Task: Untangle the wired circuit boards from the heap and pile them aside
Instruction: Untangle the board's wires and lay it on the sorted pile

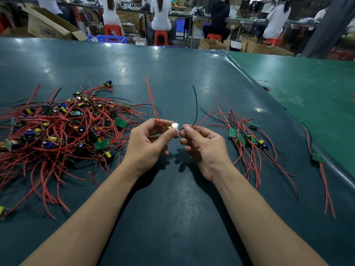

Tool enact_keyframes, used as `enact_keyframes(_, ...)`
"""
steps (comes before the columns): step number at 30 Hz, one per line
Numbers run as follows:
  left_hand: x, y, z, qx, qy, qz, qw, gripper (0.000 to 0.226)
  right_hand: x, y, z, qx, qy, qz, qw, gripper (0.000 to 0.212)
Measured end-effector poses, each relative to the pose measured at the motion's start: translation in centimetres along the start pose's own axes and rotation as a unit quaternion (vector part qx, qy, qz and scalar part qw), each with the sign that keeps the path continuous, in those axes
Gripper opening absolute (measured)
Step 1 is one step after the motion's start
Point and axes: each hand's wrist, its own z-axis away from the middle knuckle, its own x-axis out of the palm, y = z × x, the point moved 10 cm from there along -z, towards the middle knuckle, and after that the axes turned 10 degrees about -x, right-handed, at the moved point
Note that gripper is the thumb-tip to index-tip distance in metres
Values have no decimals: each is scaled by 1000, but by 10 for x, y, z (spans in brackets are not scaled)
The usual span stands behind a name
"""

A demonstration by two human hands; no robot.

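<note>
While both hands are raised above the dark green desk [172, 189], the left hand [148, 144] pinches a small circuit board [172, 127] between thumb and fingers, its grip closed on the board, with two red wires [151, 98] rising from it. The right hand [203, 148] sits just beside it, its grip pinched on a black wire [196, 104] and a red wire [208, 114] leading from the same board. The tangled heap [63, 127] of boards and red wires lies to the left on the desk. The sorted pile [245, 139] lies to the right, with one separate board [318, 158] near the desk edge.
</note>
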Motion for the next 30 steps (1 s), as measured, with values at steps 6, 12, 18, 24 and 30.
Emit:
enact_keyframes(6,7,-2,1,2,-27,-37,999,17,-3,4,-1,7,4,36,999,13)
enact_keyframes(12,-1,-8,-3,-25,7,-15,1000,13,-17,-13,-8,-55,63,21,996,19)
enact_keyframes(18,3,-7,-1,-31,-11,-12,999,14,-12,3,-7,13,63,-107,992,32)
enact_keyframes(24,7,-3,1,-31,-18,-19,999,18,-32,-19,-10,-97,118,37,988,24)
enact_keyframes(30,4,-1,0,-26,-10,-28,999,18,-34,-22,-11,-108,119,41,986,15)
